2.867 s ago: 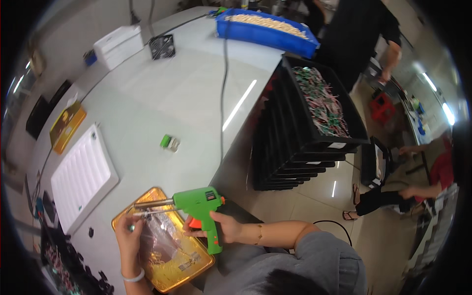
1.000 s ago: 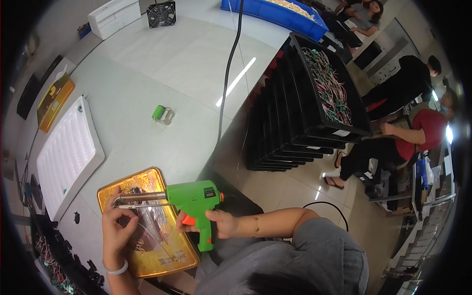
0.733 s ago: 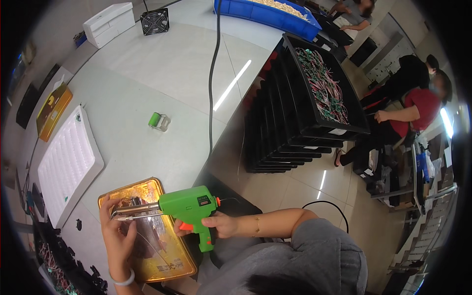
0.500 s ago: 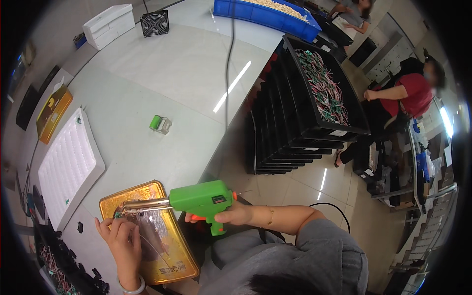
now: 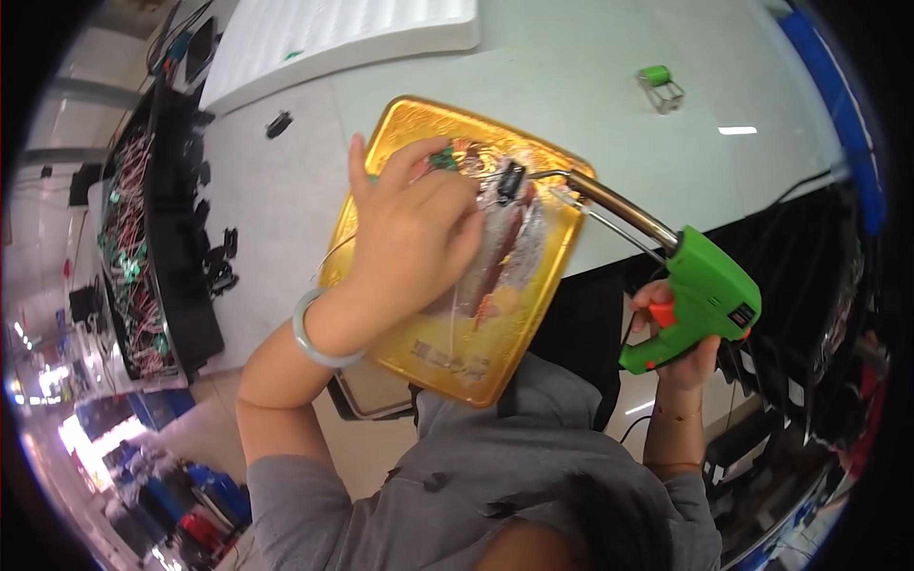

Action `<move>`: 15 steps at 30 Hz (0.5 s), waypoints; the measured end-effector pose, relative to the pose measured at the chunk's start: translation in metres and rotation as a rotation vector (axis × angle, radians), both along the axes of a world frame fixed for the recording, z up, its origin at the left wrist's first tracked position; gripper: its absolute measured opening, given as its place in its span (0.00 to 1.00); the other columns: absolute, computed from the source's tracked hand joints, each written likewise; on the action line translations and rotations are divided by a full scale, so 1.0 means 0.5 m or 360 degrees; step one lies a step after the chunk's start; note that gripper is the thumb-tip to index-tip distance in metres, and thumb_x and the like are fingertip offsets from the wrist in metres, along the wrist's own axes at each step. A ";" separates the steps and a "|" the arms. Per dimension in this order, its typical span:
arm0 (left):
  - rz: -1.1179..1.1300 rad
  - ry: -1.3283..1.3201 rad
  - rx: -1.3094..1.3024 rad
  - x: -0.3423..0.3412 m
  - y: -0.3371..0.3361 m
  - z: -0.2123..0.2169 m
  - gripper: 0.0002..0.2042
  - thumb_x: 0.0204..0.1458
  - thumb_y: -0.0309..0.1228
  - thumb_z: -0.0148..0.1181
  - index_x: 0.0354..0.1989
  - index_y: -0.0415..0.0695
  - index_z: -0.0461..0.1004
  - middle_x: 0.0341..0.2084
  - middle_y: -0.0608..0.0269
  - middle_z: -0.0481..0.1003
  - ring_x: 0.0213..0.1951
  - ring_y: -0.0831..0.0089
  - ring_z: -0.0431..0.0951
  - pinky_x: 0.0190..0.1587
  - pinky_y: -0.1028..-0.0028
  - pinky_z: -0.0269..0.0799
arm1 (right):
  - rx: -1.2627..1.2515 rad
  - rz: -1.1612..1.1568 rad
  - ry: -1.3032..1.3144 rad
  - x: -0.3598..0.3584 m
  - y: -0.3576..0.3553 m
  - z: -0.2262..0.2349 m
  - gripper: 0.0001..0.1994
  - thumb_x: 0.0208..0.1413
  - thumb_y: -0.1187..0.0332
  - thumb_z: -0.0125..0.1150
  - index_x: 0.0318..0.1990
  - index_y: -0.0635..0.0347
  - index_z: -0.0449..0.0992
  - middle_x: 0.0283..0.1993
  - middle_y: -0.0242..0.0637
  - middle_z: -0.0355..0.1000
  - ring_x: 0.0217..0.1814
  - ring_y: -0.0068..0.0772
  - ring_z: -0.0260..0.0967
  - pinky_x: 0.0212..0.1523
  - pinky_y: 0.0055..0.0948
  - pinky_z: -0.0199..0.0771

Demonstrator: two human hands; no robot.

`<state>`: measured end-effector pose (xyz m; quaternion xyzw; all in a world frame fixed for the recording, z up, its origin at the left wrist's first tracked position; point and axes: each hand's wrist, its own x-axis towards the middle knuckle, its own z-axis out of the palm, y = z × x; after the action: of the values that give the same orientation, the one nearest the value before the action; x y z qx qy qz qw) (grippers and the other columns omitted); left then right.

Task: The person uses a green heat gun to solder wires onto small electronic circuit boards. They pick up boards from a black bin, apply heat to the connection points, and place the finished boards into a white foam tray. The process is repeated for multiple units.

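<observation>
My right hand point(image 5: 678, 333) grips a green soldering gun point(image 5: 714, 285), fingers by its orange trigger. Its metal barrel points up and left, and the bent tip meets a small black part point(image 5: 511, 181) above a gold metal tray point(image 5: 447, 376). Just left of that part is my left hand point(image 5: 414, 224), fingers bent and drawn together over the tray. What they pinch is hidden beneath them. Small green and copper-coloured bits point(image 5: 443, 160) show by the index fingertip. A thin pale wire point(image 5: 335, 255) comes out beside the wrist. Dark residue covers the tray's middle.
A white foam tray point(image 5: 352, 43) lies at the far left of the table. Nearby is a loose black piece point(image 5: 279, 124). A black bin point(image 5: 181, 285) of wired green boards stands at left. A small green-topped metal holder point(image 5: 661, 88) is at far right.
The view has swung left, so the gold tray now sits nearer the middle. My left hand now reaches over the tray's far part, and a black part shows at the soldering tip.
</observation>
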<state>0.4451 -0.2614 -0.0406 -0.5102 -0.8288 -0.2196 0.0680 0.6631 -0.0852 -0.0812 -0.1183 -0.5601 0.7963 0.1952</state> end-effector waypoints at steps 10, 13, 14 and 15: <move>-0.0018 0.0032 0.0102 -0.002 0.016 -0.023 0.03 0.35 0.27 0.57 0.20 0.48 0.69 0.25 0.73 0.71 0.46 0.64 0.65 0.54 0.50 0.33 | 0.0070 0.0030 -0.0096 -0.012 0.004 0.000 0.35 0.45 0.37 0.39 0.41 0.67 0.61 0.32 0.41 0.60 0.31 0.30 0.58 0.26 0.21 0.60; -0.0014 0.0096 0.0134 -0.003 0.020 -0.029 0.04 0.35 0.27 0.56 0.20 0.47 0.69 0.27 0.73 0.71 0.45 0.64 0.64 0.54 0.49 0.34 | 0.0055 0.0005 -0.0093 -0.022 -0.002 0.007 0.34 0.46 0.38 0.39 0.42 0.67 0.60 0.31 0.40 0.59 0.30 0.30 0.57 0.25 0.21 0.59; -0.0015 0.0115 0.0153 -0.005 0.021 -0.030 0.03 0.35 0.27 0.56 0.21 0.47 0.69 0.27 0.73 0.71 0.45 0.64 0.64 0.53 0.48 0.34 | 0.0058 0.0026 -0.0070 -0.021 0.000 0.004 0.34 0.46 0.38 0.39 0.43 0.66 0.60 0.31 0.39 0.58 0.29 0.29 0.57 0.25 0.21 0.59; -0.0016 0.0134 0.0171 -0.007 0.021 -0.030 0.03 0.35 0.27 0.56 0.21 0.47 0.69 0.28 0.73 0.70 0.45 0.64 0.64 0.53 0.48 0.35 | 0.0061 0.0047 -0.0046 -0.020 0.005 -0.001 0.34 0.46 0.38 0.38 0.43 0.66 0.60 0.30 0.39 0.58 0.29 0.29 0.57 0.25 0.21 0.59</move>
<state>0.4416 -0.2509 -0.0557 -0.5187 -0.8097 -0.2425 0.1289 0.6532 -0.0826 -0.0814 -0.1179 -0.5797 0.7865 0.1775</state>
